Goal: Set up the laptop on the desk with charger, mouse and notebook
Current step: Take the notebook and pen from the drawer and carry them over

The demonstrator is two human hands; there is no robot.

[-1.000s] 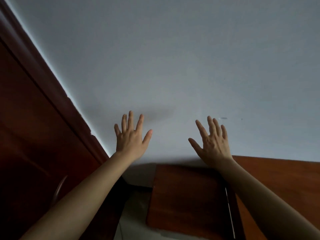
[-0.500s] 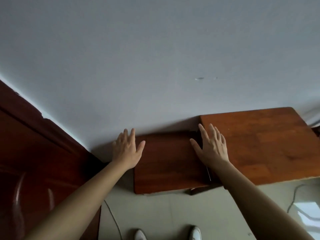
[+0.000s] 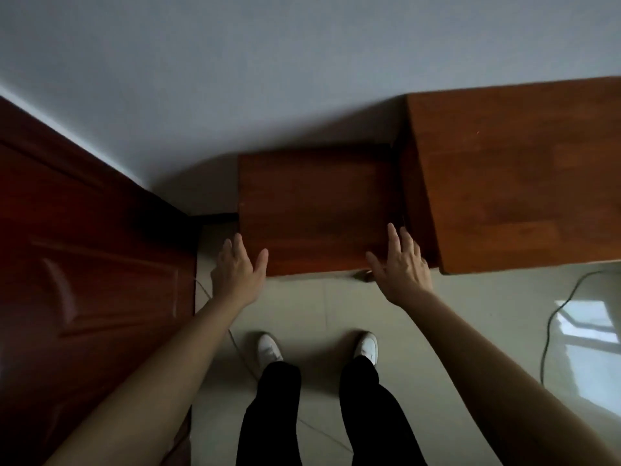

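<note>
A brown wooden desk (image 3: 524, 183) stands against the pale wall at the right, its top bare. A lower wooden cabinet (image 3: 316, 203) adjoins its left side. My left hand (image 3: 235, 270) is held out flat with fingers spread, in front of the cabinet's front left corner. My right hand (image 3: 400, 267) is also spread flat, over the cabinet's front right corner. Both hands hold nothing. No laptop, charger, mouse or notebook is in view.
A dark red wooden door (image 3: 84, 264) fills the left side. A thin cable (image 3: 554, 317) runs over the pale tiled floor at the right, another thin cable (image 3: 235, 341) near the door. My legs in black trousers and white shoes (image 3: 268, 348) stand before the cabinet.
The view has tilted down from the wall to the floor, bringing the desk, cabinet, my legs and shoes into sight. Both hands stay spread and have lowered with it.
</note>
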